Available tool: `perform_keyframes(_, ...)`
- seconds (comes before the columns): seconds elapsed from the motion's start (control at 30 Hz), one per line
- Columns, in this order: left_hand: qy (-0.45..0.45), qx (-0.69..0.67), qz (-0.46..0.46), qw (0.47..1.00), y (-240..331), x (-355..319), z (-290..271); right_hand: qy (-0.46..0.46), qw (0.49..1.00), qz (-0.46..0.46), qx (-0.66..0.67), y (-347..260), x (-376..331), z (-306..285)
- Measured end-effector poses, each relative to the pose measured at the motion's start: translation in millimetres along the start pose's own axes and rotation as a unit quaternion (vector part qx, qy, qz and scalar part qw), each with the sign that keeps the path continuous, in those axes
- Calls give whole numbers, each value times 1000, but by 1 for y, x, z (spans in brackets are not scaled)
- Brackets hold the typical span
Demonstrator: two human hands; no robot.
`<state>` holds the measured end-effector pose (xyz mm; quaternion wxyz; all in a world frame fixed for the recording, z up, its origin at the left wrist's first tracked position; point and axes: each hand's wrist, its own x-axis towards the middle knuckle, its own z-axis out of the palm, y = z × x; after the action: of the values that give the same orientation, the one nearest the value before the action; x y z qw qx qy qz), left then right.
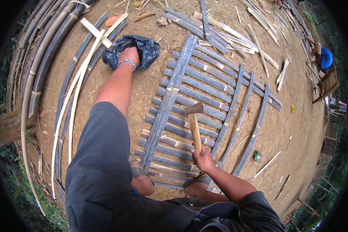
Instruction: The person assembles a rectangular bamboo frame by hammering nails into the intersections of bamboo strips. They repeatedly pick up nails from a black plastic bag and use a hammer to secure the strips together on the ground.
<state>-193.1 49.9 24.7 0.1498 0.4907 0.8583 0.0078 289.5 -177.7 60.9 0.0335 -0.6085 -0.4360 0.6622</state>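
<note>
My left hand (130,54), with a chain bracelet at the wrist, reaches into a black plastic bag (147,52); its fingers are hidden inside. In my right hand (202,159) is a hammer (194,125), gripped low on its wooden handle, its rusty metal head pointing away from me. Under the hammer lies a bamboo slat panel (174,87) on the ground. Several dark slats run crosswise on it, with a doubled strip lengthwise over their left part. My sandalled feet are at the panel's near end.
Long bamboo poles (46,58) line the left side, with loose split strips (83,69) nearer. More bamboo pieces (236,34) lie beyond the panel. A green tape measure (257,156) rests on the dirt at right. At far right are a wooden chair (328,86) and a person in blue (326,58).
</note>
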Motion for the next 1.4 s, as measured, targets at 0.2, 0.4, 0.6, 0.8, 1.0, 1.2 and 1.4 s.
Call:
perform_keyframes(0.2,30,4,14,999,-13,3,7,12,999,-24,-25,-8,0,-4)
perform_keyframes(0.4,152,-114,-2,982,-29,9,1,1,999,-42,-30,-4,6,-7)
perform_keyframes(0.6,259,-247,6,934,-6,-17,-44,4,997,-51,-52,-2,18,-12)
perform_keyframes(0.8,205,-492,37,845,47,-54,-59,4,995,-66,-76,-3,43,-20)
perform_keyframes(1.0,134,-627,-29,767,82,-104,-17,2,991,-106,-88,8,62,-26)
perform_keyframes(1.2,-33,-649,-140,747,72,-158,62,-25,995,-95,-34,-12,56,-26)
perform_keyframes(1.4,-115,-727,-147,661,61,-205,102,-23,996,-82,-40,-2,65,-32)
